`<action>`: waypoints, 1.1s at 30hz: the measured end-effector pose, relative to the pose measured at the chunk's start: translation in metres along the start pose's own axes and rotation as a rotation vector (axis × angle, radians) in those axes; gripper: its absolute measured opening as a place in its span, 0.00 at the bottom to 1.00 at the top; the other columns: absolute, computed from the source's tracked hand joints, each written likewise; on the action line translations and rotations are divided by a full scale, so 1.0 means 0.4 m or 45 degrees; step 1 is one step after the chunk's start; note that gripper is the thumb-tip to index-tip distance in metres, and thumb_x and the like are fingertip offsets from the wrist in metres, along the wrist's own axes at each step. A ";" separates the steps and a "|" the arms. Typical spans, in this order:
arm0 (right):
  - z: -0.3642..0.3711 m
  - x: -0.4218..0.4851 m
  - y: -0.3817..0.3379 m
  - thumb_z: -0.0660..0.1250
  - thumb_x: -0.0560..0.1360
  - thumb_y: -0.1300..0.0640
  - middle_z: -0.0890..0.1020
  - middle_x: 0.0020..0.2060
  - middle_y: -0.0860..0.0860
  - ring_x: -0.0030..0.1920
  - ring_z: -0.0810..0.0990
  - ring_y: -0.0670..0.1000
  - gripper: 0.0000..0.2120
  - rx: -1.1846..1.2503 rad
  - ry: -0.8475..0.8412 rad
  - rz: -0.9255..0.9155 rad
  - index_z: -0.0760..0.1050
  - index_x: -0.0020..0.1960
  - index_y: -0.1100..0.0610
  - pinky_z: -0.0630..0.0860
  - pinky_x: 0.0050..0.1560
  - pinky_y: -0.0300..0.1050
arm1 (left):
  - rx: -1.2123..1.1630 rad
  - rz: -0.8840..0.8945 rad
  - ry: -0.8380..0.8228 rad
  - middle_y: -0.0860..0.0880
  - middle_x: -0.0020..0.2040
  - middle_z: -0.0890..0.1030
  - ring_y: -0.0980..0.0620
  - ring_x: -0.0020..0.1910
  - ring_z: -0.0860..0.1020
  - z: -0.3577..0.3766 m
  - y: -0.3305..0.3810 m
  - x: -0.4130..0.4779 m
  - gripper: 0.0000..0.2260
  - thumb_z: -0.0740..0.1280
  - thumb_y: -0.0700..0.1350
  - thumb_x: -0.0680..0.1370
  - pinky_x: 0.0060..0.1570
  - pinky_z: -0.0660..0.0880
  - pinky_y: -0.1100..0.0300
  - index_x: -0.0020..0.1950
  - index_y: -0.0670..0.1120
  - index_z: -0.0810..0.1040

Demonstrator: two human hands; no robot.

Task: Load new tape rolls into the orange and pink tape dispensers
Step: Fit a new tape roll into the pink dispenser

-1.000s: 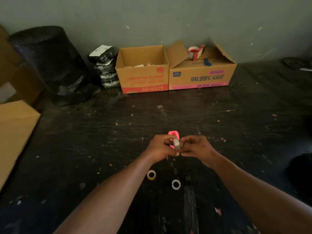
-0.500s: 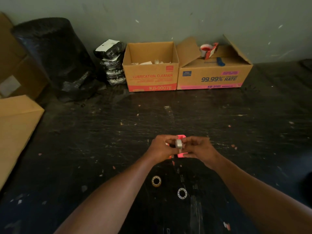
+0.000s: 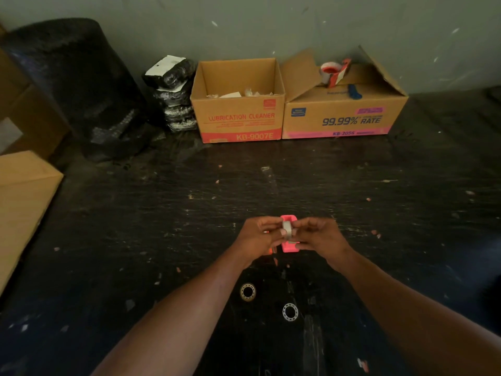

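Above a scuffed black table (image 3: pixel 352 202), the pink dispenser (image 3: pixel 289 246) is now held lower, the tape roll (image 3: pixel 287 228) pinched over it by left hand (image 3: pixel 259 237) and right hand (image 3: pixel 320 236); seating seems close, two empty cores (image 3: pixel 247 291) left nearby

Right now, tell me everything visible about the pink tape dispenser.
The pink tape dispenser is small, bright pink and looks like plastic, an open-framed body standing roughly upright over the dark table. The left hand and right hand hold it from either side, hiding its middle. A pale tape roll sits edge-on at its top.
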State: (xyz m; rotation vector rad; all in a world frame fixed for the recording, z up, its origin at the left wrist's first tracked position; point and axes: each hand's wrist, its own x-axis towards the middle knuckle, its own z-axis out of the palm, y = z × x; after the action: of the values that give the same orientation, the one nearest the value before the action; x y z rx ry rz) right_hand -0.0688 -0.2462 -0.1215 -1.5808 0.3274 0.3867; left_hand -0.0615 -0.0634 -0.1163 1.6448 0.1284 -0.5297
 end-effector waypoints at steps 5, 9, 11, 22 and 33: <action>0.019 0.004 0.000 0.72 0.74 0.70 0.85 0.52 0.63 0.53 0.86 0.61 0.11 0.010 0.075 -0.016 0.80 0.56 0.66 0.83 0.53 0.56 | -0.038 -0.023 0.078 0.50 0.54 0.85 0.55 0.51 0.85 0.001 -0.007 0.003 0.09 0.72 0.37 0.77 0.52 0.83 0.60 0.54 0.49 0.82; 0.024 0.010 0.006 0.72 0.74 0.69 0.86 0.52 0.61 0.52 0.86 0.59 0.10 0.002 0.090 -0.011 0.81 0.55 0.64 0.84 0.52 0.53 | -0.045 -0.038 0.096 0.49 0.53 0.86 0.53 0.52 0.86 0.002 -0.014 0.010 0.08 0.73 0.38 0.77 0.57 0.83 0.54 0.52 0.50 0.83; 0.023 0.012 0.008 0.71 0.75 0.69 0.86 0.51 0.59 0.51 0.87 0.57 0.10 0.003 0.095 -0.011 0.81 0.55 0.62 0.84 0.51 0.52 | -0.084 -0.043 0.087 0.50 0.52 0.85 0.55 0.51 0.85 0.004 -0.012 0.016 0.10 0.73 0.36 0.77 0.52 0.83 0.59 0.54 0.49 0.82; -0.008 0.085 0.028 0.67 0.79 0.62 0.87 0.47 0.57 0.44 0.88 0.53 0.05 -0.047 0.126 0.084 0.81 0.53 0.60 0.85 0.43 0.45 | -0.021 -0.113 0.107 0.45 0.59 0.85 0.49 0.57 0.84 0.045 -0.059 0.123 0.16 0.75 0.38 0.75 0.62 0.81 0.49 0.63 0.42 0.82; -0.019 0.207 0.085 0.71 0.76 0.64 0.86 0.51 0.61 0.51 0.87 0.59 0.06 -0.265 0.136 0.100 0.82 0.47 0.54 0.84 0.52 0.61 | 0.463 0.023 0.158 0.49 0.57 0.86 0.56 0.53 0.83 0.047 -0.114 0.207 0.13 0.72 0.41 0.78 0.57 0.78 0.61 0.62 0.46 0.84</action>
State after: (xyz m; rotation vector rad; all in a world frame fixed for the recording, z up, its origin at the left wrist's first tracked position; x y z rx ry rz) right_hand -0.0091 -0.2531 -0.1881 -1.8005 0.4434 0.4079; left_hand -0.0108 -0.0924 -0.1927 2.0328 0.1130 -0.4549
